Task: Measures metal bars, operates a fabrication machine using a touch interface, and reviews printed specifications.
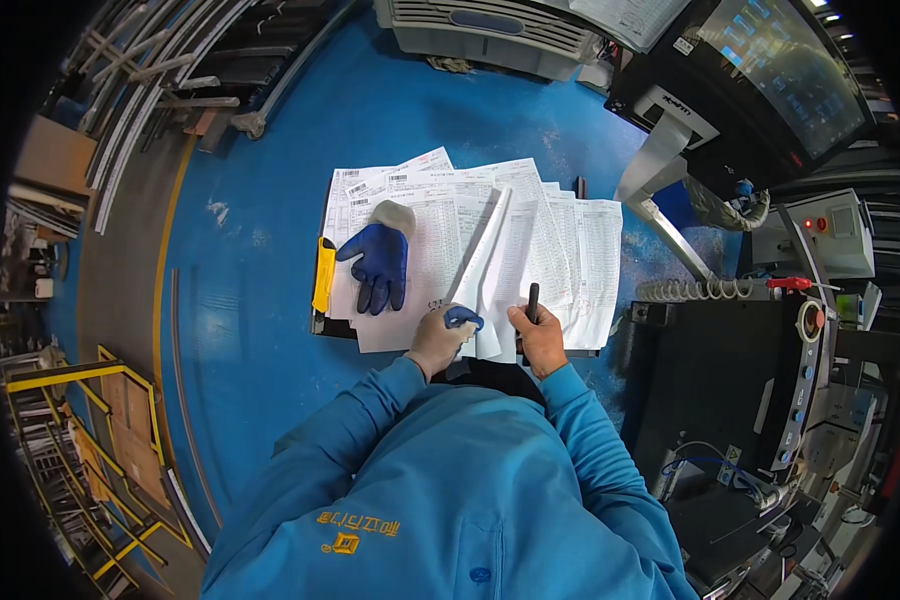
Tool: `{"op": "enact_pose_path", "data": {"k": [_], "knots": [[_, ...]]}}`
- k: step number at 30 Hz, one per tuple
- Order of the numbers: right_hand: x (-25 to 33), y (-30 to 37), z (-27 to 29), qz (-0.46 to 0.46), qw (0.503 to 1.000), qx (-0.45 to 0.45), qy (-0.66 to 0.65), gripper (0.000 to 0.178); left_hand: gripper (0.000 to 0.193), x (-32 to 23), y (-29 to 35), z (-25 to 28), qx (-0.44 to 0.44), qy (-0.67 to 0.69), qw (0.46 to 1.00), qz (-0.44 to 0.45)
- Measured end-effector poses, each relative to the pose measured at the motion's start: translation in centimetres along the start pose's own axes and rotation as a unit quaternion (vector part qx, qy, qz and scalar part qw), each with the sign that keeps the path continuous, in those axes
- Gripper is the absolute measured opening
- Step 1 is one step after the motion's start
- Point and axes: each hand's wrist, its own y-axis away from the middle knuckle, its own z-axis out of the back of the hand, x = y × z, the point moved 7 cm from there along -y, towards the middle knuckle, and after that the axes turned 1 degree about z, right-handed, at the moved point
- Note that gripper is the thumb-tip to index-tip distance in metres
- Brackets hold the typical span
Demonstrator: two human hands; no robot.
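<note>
My left hand (438, 340), in a grey-white glove with blue-coated fingertips, is closed on the near edge of a printed sheet (477, 275) whose side curls upward. Beside it, my bare right hand (543, 343) grips a black pen (533, 300) that points up and away from me. The right thumb lies along the near edge of another sheet (515, 260). Under both hands a stack of printed forms (592, 265) is spread in overlapping layers. An unworn blue and grey glove (378, 262) rests on the left part of the papers, palm side up.
Something yellow (324, 275) sits at the papers' left edge. To the right are a monitor (770, 80) on an arm and a black machine (710, 380) with buttons. A grey cabinet (490, 35) stands ahead. Yellow frames (80, 375) and metal bars (145, 90) line the left, beyond blue floor.
</note>
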Motion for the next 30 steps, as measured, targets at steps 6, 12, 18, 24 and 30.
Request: {"op": "enact_pose_path", "data": {"k": [6, 12, 18, 24, 30], "knots": [[3.4, 1.9, 1.5, 0.314, 0.855, -0.252, 0.328, 0.028, 0.019, 1.0, -0.2, 0.9, 0.025, 0.030, 0.999, 0.017], [5.2, 4.2, -4.8, 0.346, 0.889, 0.043, 0.298, 0.040, 0.022, 2.0, -0.6, 1.1, 0.023, 0.075, 0.997, -0.024], [4.4, 5.0, -7.2, 0.381, 0.852, 0.172, 0.315, 0.039, 0.028, 1.6, -1.7, 2.0, 0.022, 0.057, 0.998, -0.004], [1.3, 2.8, -5.5, 0.229, 0.914, 0.154, 0.296, 0.035, 0.029, 1.3, -1.6, 2.5, 0.033, -0.007, 0.999, 0.000], [1.0, 0.9, -2.7, 0.083, 0.924, 0.048, 0.369, 0.041, 0.025, 2.3, -1.4, 3.0, 0.000, 0.007, 0.999, -0.045]]}}
